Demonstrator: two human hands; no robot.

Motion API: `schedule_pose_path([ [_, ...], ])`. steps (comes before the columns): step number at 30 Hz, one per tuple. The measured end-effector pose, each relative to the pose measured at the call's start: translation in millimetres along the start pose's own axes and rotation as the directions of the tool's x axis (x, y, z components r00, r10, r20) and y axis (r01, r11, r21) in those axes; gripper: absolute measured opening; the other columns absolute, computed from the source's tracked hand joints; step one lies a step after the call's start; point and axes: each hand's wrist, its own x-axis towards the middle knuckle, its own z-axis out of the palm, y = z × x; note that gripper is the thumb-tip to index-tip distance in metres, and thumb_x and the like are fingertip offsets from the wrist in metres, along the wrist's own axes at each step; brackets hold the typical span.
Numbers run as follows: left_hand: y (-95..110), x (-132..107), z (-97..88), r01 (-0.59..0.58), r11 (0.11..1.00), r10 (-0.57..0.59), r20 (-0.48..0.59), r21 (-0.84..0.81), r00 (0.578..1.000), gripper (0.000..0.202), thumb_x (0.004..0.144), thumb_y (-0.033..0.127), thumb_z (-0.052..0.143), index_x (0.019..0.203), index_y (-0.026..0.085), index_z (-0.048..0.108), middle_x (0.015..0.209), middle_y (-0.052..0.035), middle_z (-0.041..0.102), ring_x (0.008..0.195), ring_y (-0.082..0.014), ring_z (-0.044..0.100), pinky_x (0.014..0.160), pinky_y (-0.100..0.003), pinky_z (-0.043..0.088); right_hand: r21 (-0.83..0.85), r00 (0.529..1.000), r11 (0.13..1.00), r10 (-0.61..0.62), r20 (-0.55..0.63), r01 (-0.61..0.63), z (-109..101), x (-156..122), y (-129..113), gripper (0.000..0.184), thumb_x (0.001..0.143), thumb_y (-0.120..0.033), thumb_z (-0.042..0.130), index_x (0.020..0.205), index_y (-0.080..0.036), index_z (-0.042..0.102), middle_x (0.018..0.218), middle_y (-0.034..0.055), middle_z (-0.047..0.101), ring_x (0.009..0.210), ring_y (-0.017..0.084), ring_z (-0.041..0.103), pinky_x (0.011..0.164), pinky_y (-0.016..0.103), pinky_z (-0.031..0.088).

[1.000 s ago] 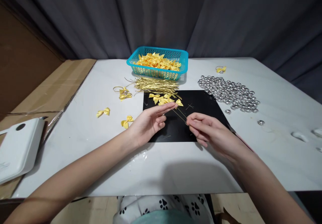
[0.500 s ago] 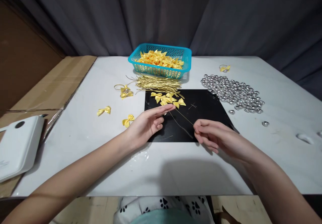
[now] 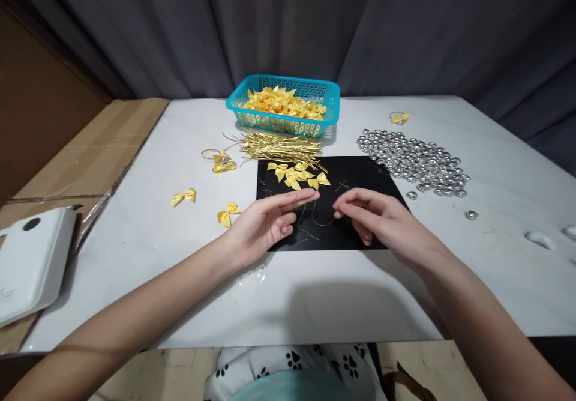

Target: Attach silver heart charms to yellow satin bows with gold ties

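My left hand (image 3: 271, 223) is closed over the black mat (image 3: 378, 182), thumb and fingers pinching a thin gold wire (image 3: 323, 224). From its fingertips one end of the wire hangs down in a loose curve. The other end runs in a slack arc to my right hand (image 3: 375, 214), whose thumb and forefinger are pinched on it. Whatever else the left fingertips may cover is hidden. Just beyond the left fingers, several yellow ribbon bows (image 3: 299, 174) lie on the mat.
Behind the mat lie a bundle of gold twist ties (image 3: 281, 147) and a blue basket (image 3: 332, 104) of yellow bows. To the right spreads a pile of silver heart beads (image 3: 416, 161). At left are loose bows (image 3: 183, 197), a wire loop with a bow (image 3: 224, 162) and a white device (image 3: 38, 263).
My right hand has moved left and slightly up, closer to the left hand. The wire between them has gone from taut to slack. My left hand stays nearly in place.
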Motion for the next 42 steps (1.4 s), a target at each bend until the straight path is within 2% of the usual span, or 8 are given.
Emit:
schedule_pose_path([
  [3,1.2,-1.3,1.8,-0.012,1.0,0.012,0.011,-0.015,1.0,0.025,0.086,0.011,0.052,0.097,0.007,0.074,0.127,-0.0152,0.061,0.043,0.0022,0.039,0.043,-0.01,0.043,0.006,0.975,0.992,-0.125,-0.183,0.128,19.8,-3.3,-5.2,0.023,0.079,-0.042,0.064,0.077,-0.021,0.056,0.068,-0.0006,0.054,0.044,0.008,0.036,0.041,0.025,0.029],
  [6,2.7,-2.3,1.7,-0.028,0.999,0.029,0.023,-0.021,0.999,0.026,0.087,0.011,0.051,0.098,0.007,0.074,0.129,-0.0149,0.06,0.043,0.0025,0.039,0.043,-0.009,0.043,-0.217,0.76,0.926,-0.377,-0.53,0.308,38.4,-17.2,-6.4,0.017,0.086,-0.034,0.058,0.075,-0.024,0.05,0.062,-0.0018,0.043,0.048,0.012,0.034,0.046,0.029,0.028],
  [10,3.3,-3.2,-1.0,-0.032,0.999,0.033,0.029,-0.023,0.999,0.026,0.086,0.011,0.052,0.1,0.006,0.073,0.131,-0.0148,0.058,0.043,0.0029,0.039,0.043,-0.008,0.043,-0.605,0.614,0.763,-0.594,-0.519,0.227,33.4,-18.9,-2.1,0.011,0.086,-0.028,0.056,0.078,-0.023,0.05,0.071,0.0026,0.047,0.059,0.016,0.041,0.056,0.032,0.033],
  [14,3.9,-3.7,-2.8,-0.026,0.999,0.027,0.019,-0.029,0.999,0.026,0.087,0.011,0.051,0.1,0.005,0.072,0.132,-0.0144,0.058,0.043,0.0028,0.039,0.043,-0.008,0.043,-0.619,0.733,0.785,-0.436,-0.522,0.026,0.6,-2.0,2.1,0.007,0.082,-0.028,0.059,0.08,-0.022,0.057,0.082,0.0056,0.056,0.061,0.016,0.045,0.06,0.033,0.035],
  [17,4.0,-3.8,-2.6,-0.025,0.999,0.025,0.015,-0.031,1.0,0.025,0.086,0.011,0.053,0.1,0.006,0.073,0.132,-0.0147,0.058,0.044,0.0025,0.039,0.043,-0.008,0.043,-0.507,0.748,0.852,-0.421,-0.513,0.132,-3.7,-1.4,1.8,0.013,0.082,-0.029,0.06,0.071,-0.022,0.057,0.067,0.0022,0.056,0.054,0.015,0.04,0.055,0.031,0.032],
  [21,3.3,-4.1,-1.6,-0.027,0.999,0.028,0.005,-0.034,1.0,0.024,0.084,0.01,0.053,0.098,0.006,0.073,0.129,-0.0152,0.06,0.044,0.0018,0.039,0.044,-0.009,0.044,-0.337,0.939,0.892,-0.339,-0.058,0.301,26.1,-9.1,0.9,0.021,0.082,-0.038,0.062,0.073,-0.02,0.067,0.055,-0.0005,0.051,0.049,0.012,0.039,0.047,0.027,0.029],
  [27,2.7,-5.3,-0.6,-0.029,0.998,0.028,-0.03,-0.047,0.999,0.025,0.084,0.01,0.053,0.101,0.005,0.071,0.126,-0.0131,0.062,0.043,0.0018,0.037,0.043,-0.009,0.043,-0.465,0.942,0.844,-0.33,-0.055,0.269,50.8,1.8,2.3,0.023,0.08,-0.033,0.062,0.09,-0.015,0.073,0.054,-0.0018,0.048,0.05,0.012,0.04,0.053,0.027,0.031],
  [42,4.6,-2.5,-7.5,-0.044,0.998,0.043,-0.008,-0.037,0.999,0.027,0.085,0.01,0.053,0.105,0.004,0.069,0.135,-0.0134,0.055,0.044,0.0019,0.038,0.043,-0.008,0.043,-0.402,0.971,0.887,-0.173,0.163,0.226,18.8,0.8,3.4,0.02,0.083,-0.031,0.054,0.071,-0.017,0.06,0.053,-0.0058,0.036,0.05,0.009,0.031,0.047,0.023,0.025],
])
